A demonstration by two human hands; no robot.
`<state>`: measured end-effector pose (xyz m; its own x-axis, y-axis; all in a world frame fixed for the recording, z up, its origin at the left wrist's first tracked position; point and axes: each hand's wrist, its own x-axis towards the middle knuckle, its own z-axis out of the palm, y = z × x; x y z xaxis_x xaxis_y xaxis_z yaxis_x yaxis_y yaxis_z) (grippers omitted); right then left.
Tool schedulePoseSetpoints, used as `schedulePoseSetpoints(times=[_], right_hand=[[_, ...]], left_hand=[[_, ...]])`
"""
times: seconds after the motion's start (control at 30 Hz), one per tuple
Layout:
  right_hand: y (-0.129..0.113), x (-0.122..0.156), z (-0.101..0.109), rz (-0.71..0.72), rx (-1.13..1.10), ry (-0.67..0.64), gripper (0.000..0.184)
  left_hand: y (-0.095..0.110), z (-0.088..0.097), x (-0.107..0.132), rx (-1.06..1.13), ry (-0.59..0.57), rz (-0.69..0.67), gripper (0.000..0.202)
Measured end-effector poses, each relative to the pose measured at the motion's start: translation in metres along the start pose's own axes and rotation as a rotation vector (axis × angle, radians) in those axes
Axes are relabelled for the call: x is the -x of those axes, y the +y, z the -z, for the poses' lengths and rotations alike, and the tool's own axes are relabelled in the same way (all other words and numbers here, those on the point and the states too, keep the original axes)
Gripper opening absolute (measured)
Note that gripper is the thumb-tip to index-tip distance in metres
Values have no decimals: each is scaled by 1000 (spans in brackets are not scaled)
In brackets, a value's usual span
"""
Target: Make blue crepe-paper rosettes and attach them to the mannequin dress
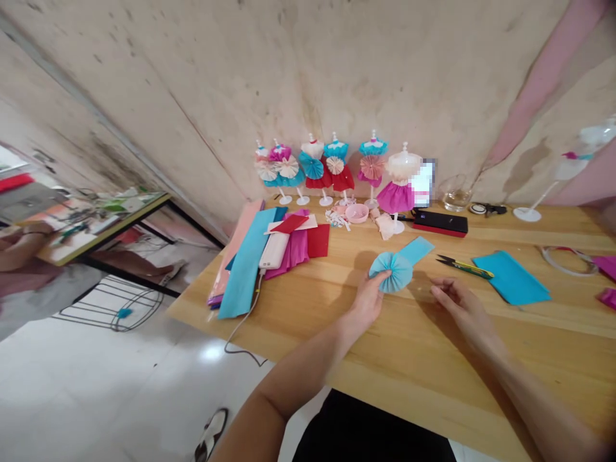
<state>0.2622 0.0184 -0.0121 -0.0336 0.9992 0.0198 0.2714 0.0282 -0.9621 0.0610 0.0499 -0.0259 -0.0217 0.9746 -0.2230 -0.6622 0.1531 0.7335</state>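
My left hand (369,296) pinches a light-blue pleated paper fan (392,271) just above the wooden table (308,308); a flat strip of the same paper trails off to the upper right. My right hand (455,300) rests a little to the right of the fan, fingers curled together, with nothing I can make out in them. It does not touch the fan.
Small snips (464,265) and a blue paper sheet (510,277) lie to the right. Folded crepe paper in blue, pink and red (250,256) with a white power bank (274,250) lies left. A row of mannequin stands in paper dresses (332,167), a black box (440,222) and a glass (456,192) line the wall.
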Motion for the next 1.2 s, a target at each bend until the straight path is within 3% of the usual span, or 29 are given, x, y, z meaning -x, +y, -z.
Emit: schedulePoseSetpoints(times=[0.23,0.47,0.6,0.77,0.93,1.1,1.2], right_hand=[[-5,5,-6,75,-2,-169,47],[-15,10,-1,190,100,-53,39],[-20,12,-1,388,182,-74,24],[-24,18,-4,454,204,-153,18],[-25,18,-3,429,148,-163,16],[-23,17,-6,197,-16,-145,19],[-21,18,-9,127,-98,-125,23]], left_hand=[[-15,-2,18,-277,-132,-17,38],[-13,-6,24,-388,-188,1,39],[-12,-8,24,-318,-215,32,35],[-8,-11,25,-128,-297,136,28],[-7,-11,26,-114,-311,169,27],[-7,-13,29,-164,-315,164,26],[-7,-15,31,-172,-330,173,23]])
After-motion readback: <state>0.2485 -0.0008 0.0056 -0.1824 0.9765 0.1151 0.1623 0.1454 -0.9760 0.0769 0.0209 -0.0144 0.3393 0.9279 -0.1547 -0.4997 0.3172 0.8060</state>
